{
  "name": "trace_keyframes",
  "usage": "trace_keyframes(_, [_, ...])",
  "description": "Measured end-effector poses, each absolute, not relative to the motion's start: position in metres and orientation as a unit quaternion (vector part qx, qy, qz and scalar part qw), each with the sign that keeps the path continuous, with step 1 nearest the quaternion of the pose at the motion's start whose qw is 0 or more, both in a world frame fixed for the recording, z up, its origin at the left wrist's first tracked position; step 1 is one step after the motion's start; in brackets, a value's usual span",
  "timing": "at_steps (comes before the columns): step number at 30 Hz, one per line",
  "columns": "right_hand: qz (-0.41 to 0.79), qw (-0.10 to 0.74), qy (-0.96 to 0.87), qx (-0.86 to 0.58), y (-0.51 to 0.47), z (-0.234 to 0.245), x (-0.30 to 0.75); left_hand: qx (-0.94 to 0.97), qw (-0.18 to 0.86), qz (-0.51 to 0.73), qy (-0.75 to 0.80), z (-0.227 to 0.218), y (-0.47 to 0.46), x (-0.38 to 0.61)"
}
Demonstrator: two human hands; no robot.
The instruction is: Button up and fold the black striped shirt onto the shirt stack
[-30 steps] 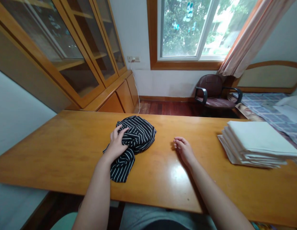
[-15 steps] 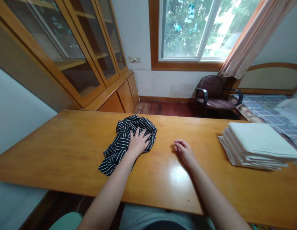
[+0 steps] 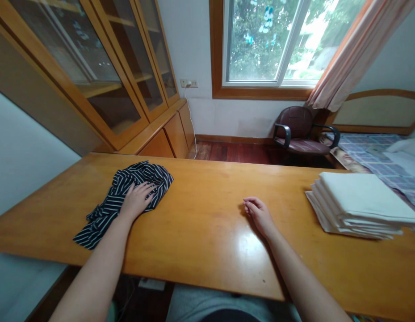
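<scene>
A crumpled black cloth with white stripes (image 3: 106, 206), perhaps a garment, lies on the left half of the wooden table (image 3: 197, 232). Flat on top of it rests my left hand (image 3: 136, 202), palm down with its fingers stretched out. Part of the cloth is hidden under that hand and forearm. My right hand (image 3: 258, 213) lies on the tabletop right of the middle, fingers curled in, with nothing seen in them. It is apart from the cloth.
A stack of folded white cloths or sheets (image 3: 364, 197) sits at the table's right end. Beyond the table are a glass-doored cabinet (image 3: 123, 67), a maroon armchair (image 3: 296, 127) and a bed with a checked cover (image 3: 371, 152). A white cable (image 3: 191, 116) hangs from the wall socket.
My left hand has slid the striped cloth leftward across the table, from near the middle toward the left end. My right hand has stayed in place.
</scene>
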State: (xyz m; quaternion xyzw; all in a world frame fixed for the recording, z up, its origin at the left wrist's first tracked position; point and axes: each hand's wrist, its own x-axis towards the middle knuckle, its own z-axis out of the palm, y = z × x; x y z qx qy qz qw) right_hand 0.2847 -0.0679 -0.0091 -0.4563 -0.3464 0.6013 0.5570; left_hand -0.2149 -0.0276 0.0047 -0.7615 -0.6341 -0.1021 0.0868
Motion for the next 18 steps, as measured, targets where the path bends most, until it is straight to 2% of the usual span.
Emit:
trace_keyframes(6, [0.579,0.537,-0.393,-0.47,-0.068,-0.013,0.286,-0.709,0.077,-0.066,-0.698,0.008,-0.027,-0.247])
trace_keyframes(14, [0.546,0.524,-0.436,-0.488,-0.07,-0.012,0.286,-0.661,0.072,-0.041,-0.746,0.02,-0.02,-0.212])
trace_keyframes(18, [0.536,0.513,-0.452,-0.496,-0.072,-0.006,0.285,-0.662,0.104,-0.074,-0.738,0.03,-0.026,-0.181])
